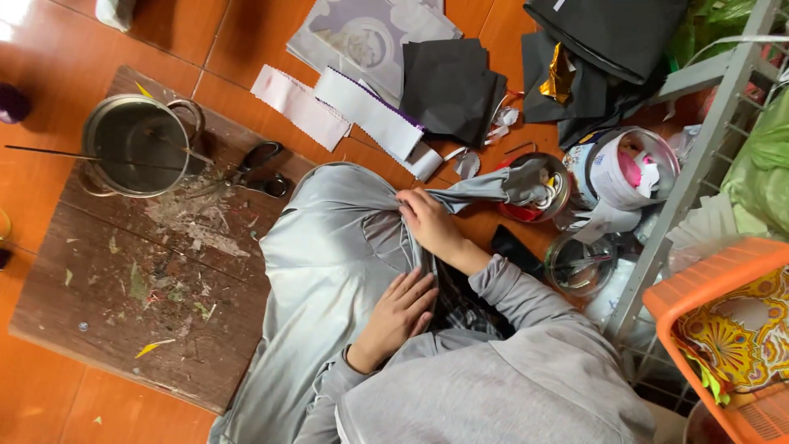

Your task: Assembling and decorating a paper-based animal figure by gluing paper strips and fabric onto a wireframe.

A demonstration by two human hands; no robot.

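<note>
Your left hand (400, 308) lies flat, fingers open, pinning the grey cloth (329, 271) on your lap, so your right hand (427, 220), grip closed, can bunch its edge taut.

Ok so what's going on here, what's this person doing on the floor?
A person sits on an orange tiled floor working a sheet of silvery grey fabric. The right hand pinches a gathered fold of it, while the left hand lies flat on the cloth. Beside them, scissors and a metal pot rest on a scrap-littered wooden board.
</note>
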